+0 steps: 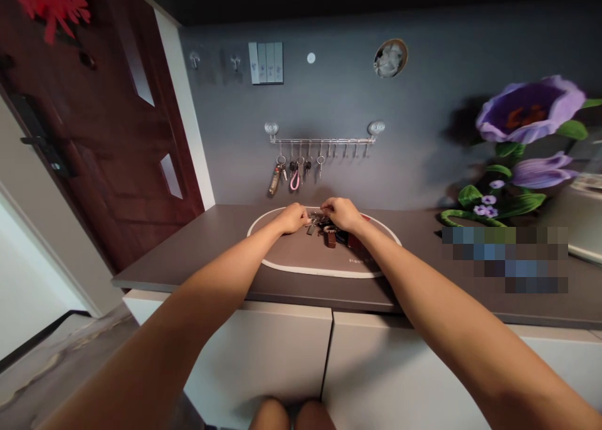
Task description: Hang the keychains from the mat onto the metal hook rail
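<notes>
Over an oval mat (282, 257) on the counter, both my hands are close together above a small pile of keys (316, 222). My left hand (295, 218) is closed, its fingertips pinching at the keys on the left of the pile. Curled from the other side, my right hand (342, 213) has its fingers bent down on the keys too; the exact part they hold is hidden. A brown block-like key fob (331, 238) lies on the mat just below my right hand, with dark items partly covered by my wrist.
On the wall behind, a clear hook rail (324, 141) carries several key rings, one with a pink loop (295, 180). Purple artificial flowers (531, 113) and a lampshade (576, 210) stand at right. A dark red door (117, 123) is at left. White cabinet doors (263, 355) are below the counter.
</notes>
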The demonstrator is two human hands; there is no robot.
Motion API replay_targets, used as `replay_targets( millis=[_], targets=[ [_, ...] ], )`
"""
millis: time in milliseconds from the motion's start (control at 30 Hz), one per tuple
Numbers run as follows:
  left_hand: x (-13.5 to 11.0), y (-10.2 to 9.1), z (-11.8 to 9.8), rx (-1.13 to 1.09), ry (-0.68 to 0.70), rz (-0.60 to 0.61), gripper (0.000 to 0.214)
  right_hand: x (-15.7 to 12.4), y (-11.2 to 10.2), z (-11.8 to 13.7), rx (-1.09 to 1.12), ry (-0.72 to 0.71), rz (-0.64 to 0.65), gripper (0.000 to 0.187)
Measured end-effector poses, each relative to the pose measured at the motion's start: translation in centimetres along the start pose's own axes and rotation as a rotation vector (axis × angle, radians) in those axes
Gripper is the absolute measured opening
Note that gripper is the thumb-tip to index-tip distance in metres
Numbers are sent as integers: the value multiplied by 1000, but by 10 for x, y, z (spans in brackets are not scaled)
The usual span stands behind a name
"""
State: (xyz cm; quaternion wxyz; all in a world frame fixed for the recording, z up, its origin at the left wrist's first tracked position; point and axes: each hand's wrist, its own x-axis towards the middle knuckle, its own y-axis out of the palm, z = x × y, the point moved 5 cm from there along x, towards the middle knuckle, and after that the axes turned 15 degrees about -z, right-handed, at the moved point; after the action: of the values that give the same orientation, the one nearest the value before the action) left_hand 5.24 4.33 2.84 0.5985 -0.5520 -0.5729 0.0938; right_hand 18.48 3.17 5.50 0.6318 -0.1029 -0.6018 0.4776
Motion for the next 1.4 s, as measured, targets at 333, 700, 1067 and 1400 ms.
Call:
replay_targets(
  millis=[333,700,1067,1400],
  targets=[
    [-1,0,4,88,-30,-29,17,0,1,-4,-2,20,-4,19],
    [2,-16,2,77,-97,-171,18,0,-3,-1,7,11,1,18],
    [5,-26,-2,-455,-381,-325,18,1,-7,2,93,41,-34,17],
    [4,-31,-7,-753,-477,-407,16,-1,-18,11,286,106,-131,19]
  ],
)
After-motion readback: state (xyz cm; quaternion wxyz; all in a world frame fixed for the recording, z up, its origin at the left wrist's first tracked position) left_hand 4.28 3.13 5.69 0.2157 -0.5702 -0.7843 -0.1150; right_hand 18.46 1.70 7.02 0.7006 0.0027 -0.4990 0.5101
